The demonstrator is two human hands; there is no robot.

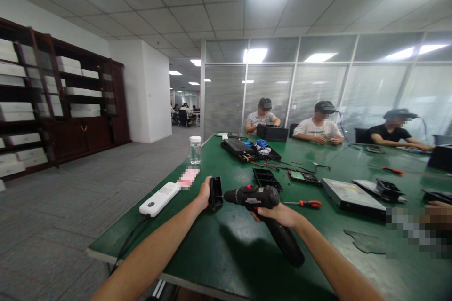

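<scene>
My left hand is closed on a small black plastic frame, holding it on edge above the green table. In my right hand is a black cordless drill, its chuck pointing left at the frame. The bit's tip comes up close to the frame's side; whether it touches a screw I cannot tell. Behind the drill lies another black plastic frame. A screwdriver with an orange and black handle rests just right of the drill.
A white power bank-like device with a cable and a clear bottle stand along the left edge. A flat metal disc drive, a circuit board and a black case with wires lie further off. Several people sit across the table.
</scene>
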